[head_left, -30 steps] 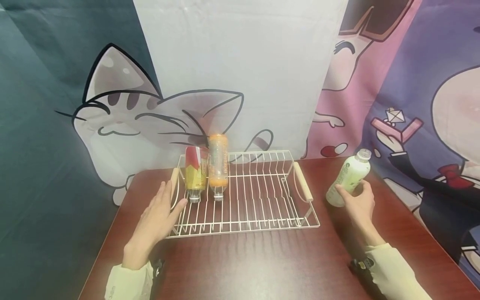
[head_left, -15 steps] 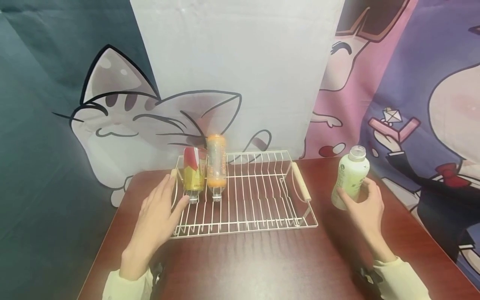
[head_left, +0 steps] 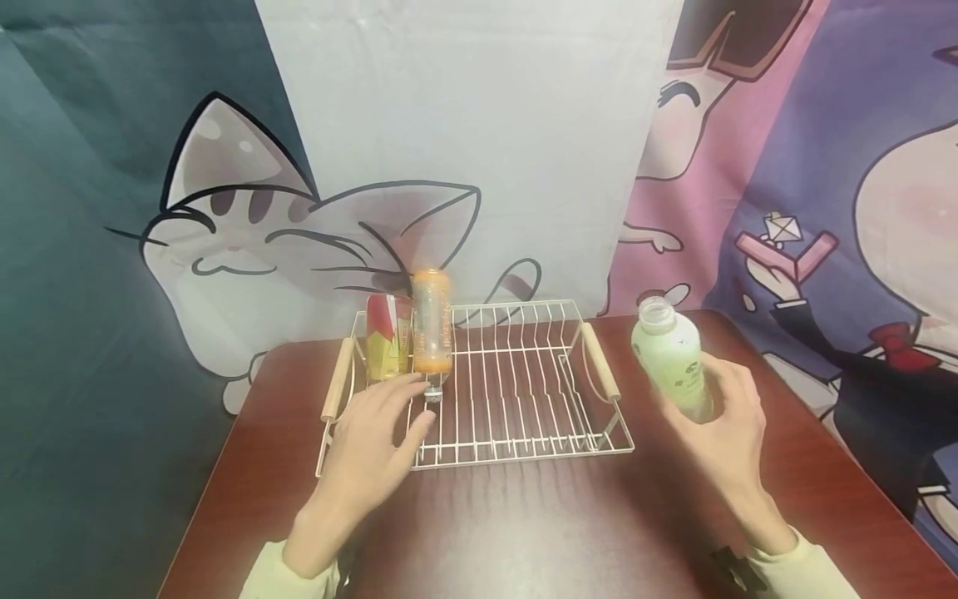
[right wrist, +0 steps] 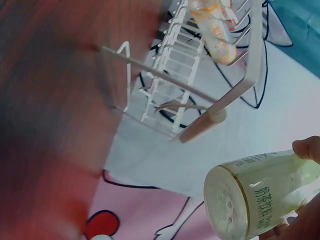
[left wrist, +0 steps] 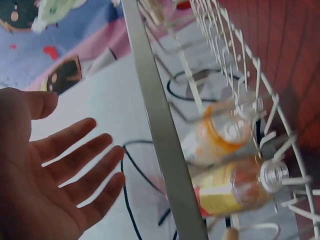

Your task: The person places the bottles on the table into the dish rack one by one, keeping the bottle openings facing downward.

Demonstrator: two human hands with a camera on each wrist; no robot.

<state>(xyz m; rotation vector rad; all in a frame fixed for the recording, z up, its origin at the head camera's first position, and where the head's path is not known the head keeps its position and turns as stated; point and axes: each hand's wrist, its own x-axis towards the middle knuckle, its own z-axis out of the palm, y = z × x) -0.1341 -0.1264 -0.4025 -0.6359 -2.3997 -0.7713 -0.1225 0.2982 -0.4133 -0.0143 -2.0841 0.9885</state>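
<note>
My right hand [head_left: 722,433] grips a pale green plastic bottle [head_left: 674,358] above the table, right of the wire dish rack [head_left: 516,457]. In the right wrist view the bottle's base [right wrist: 225,202] faces the camera. My left hand [head_left: 367,449] hovers over the rack's front left part with its fingers extended, holding nothing; spread fingers show in the left wrist view [left wrist: 75,180]. Two bottles stand neck down in the rack: a red-and-yellow one [head_left: 385,337] at the left, its neck hidden by my left hand in the head view, and an orange-and-clear one [head_left: 432,320] beside it.
The rack has wooden handles at its left [head_left: 340,378] and right [head_left: 601,362] ends. It sits on a reddish-brown table [head_left: 509,532]. A cartoon-printed cloth backdrop [head_left: 479,108] rises behind the table.
My right hand has lifted the green bottle off the table and brought it left toward the rack. My left hand has shifted right from beside the left handle to the rack's front.
</note>
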